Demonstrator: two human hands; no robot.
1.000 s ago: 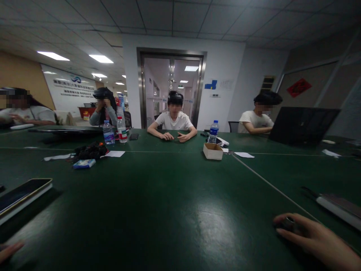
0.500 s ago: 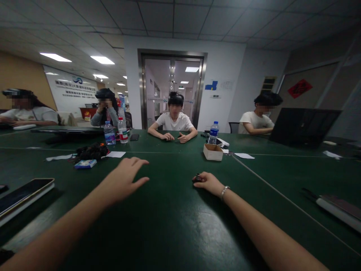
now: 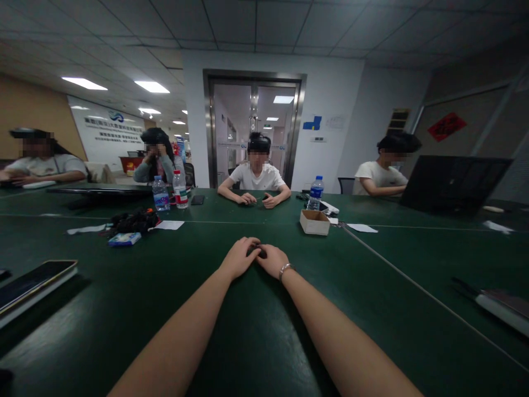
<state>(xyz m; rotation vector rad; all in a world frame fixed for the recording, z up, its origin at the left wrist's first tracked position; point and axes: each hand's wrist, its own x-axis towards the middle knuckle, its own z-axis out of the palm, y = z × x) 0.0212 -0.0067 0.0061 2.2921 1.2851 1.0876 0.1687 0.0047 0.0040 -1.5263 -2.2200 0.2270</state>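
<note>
Both my arms reach forward over the dark green table [image 3: 231,342]. My left hand [image 3: 239,257] and my right hand [image 3: 273,260] meet at the table's middle, fingers curled together around a small dark object [image 3: 256,252] that is mostly hidden between them. A bracelet [image 3: 284,268] sits on my right wrist. What the object is cannot be made out.
A small cardboard box [image 3: 314,222] and a water bottle [image 3: 316,193] stand beyond my hands. Two bottles [image 3: 170,192], a black bundle [image 3: 133,220] and a blue packet [image 3: 124,239] lie far left. A phone on a book [image 3: 31,284] is near left. Several people sit around; a laptop [image 3: 452,183] is right.
My left hand swept right and closed against my right hand, which slid slightly left with the small dark object. Both hands now meet over it.
</note>
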